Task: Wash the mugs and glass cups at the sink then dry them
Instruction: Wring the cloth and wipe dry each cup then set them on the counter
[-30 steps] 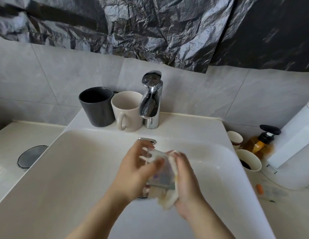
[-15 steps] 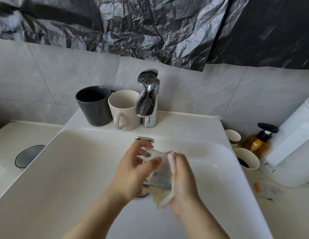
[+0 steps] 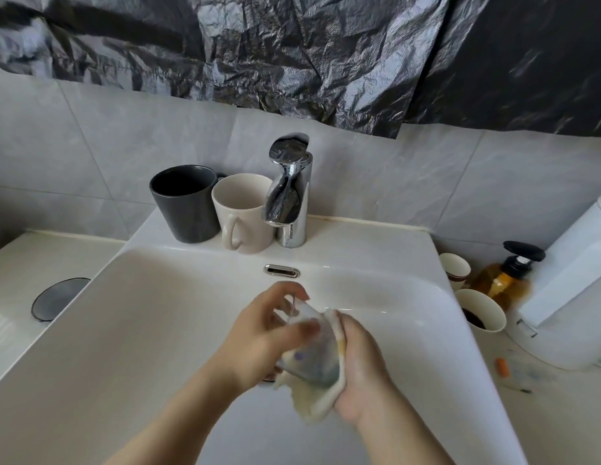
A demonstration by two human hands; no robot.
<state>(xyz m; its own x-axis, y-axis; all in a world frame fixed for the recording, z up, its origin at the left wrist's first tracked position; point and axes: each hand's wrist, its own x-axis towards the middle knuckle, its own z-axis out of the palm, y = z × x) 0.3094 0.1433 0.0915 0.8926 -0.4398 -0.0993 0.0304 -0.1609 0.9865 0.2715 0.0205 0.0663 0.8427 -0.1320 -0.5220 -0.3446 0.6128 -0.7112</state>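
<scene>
Lying tilted over the sink, mouth toward the tap, the glass cup was pinched by the left grip; the right grip clasped the cloth round its side

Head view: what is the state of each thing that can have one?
glass cup, tilted, held by left hand over sink
cloth, wrapped round cup, gripped by right hand
dark mug, upright on sink ledge
cream mug, upright beside it
tap, flow unclear
paper cup, upright, dark liquid inside
</scene>
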